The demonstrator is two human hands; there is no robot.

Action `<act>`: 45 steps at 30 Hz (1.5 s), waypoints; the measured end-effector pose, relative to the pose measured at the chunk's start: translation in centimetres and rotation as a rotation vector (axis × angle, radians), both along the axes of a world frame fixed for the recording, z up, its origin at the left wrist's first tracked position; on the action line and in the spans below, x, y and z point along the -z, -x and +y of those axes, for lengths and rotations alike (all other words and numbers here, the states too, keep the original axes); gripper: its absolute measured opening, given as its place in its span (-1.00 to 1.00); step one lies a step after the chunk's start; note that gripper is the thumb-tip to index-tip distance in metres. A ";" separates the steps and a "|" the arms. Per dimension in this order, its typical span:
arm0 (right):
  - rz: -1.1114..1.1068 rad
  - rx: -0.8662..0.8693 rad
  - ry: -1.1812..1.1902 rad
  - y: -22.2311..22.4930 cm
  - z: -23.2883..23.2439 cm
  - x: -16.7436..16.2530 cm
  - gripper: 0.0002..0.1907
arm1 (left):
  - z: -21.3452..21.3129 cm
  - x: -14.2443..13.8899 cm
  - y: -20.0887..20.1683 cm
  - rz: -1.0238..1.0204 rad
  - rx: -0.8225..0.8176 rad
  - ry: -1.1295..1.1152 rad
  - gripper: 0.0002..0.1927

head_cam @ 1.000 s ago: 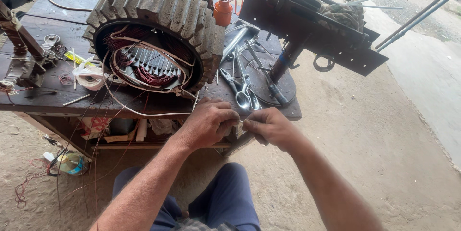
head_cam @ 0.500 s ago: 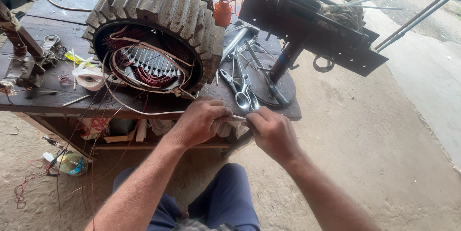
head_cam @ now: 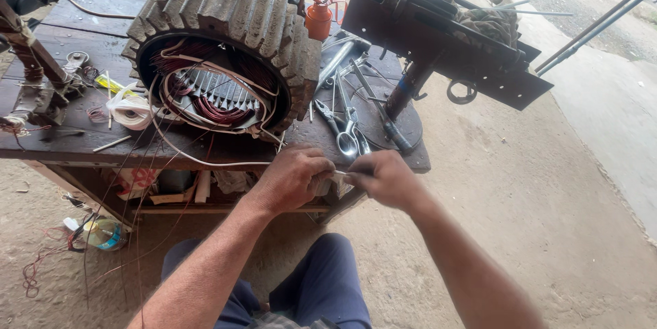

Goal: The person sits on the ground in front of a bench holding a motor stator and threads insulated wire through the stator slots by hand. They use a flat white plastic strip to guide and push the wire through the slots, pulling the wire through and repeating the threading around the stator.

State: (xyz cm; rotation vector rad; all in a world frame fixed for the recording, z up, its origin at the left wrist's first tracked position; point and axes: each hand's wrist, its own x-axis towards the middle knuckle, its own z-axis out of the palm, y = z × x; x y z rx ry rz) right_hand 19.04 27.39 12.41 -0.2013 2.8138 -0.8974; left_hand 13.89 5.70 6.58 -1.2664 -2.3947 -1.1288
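Pinching together at the lower centre of the frame, the left hand (head_cam: 291, 180) and the right hand (head_cam: 384, 177) meet over the front edge of the desk (head_cam: 55, 146), each closed on an end of a thin white sleeved wire (head_cam: 205, 159). A second ago both hands sat tight against each other; half a second ago they had drawn a little apart; now the fingertips are nearly touching again, with only a short pale stub (head_cam: 340, 174) showing between them. That back-and-forth reads as working the wire's end, probably stripping or twisting it, though what the fingers do to it is too small to tell. The wire itself runs left from the left hand, curving up into the open mouth of the big ribbed motor stator (head_cam: 226, 24) at upper left of centre, where the copper windings (head_cam: 219, 107) lie. The stator, the scissors and pliers (head_cam: 345, 130) just above the hands, and the orange oil can (head_cam: 318, 20) have not shifted.
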 end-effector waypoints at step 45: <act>0.658 -0.151 -0.171 -2.8 2.2 1.2 -0.87 | -2.3 -0.1 1.1 0.063 -0.079 -0.081 -0.83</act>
